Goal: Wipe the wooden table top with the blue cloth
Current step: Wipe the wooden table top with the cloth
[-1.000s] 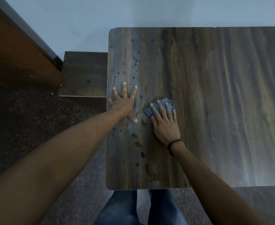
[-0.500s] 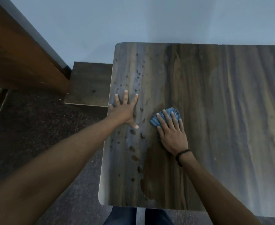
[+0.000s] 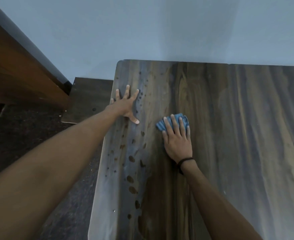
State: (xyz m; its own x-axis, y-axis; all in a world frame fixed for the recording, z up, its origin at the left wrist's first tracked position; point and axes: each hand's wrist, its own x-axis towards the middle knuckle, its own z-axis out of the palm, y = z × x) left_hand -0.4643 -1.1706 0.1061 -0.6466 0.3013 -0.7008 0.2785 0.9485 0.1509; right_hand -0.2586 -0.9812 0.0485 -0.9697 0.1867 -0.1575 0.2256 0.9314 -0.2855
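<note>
Head view: right hand (image 3: 176, 139) presses blue cloth (image 3: 161, 125) flat, ungripped; droplets (image 3: 131, 158) lie left of cloth, beside splayed left hand (image 3: 127, 105).

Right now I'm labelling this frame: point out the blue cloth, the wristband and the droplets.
blue cloth (image 3: 160, 125), head view, exposed left corner.
wristband (image 3: 184, 161), head view, strap across right wrist.
droplets (image 3: 131, 158), head view, one large drop.
</note>
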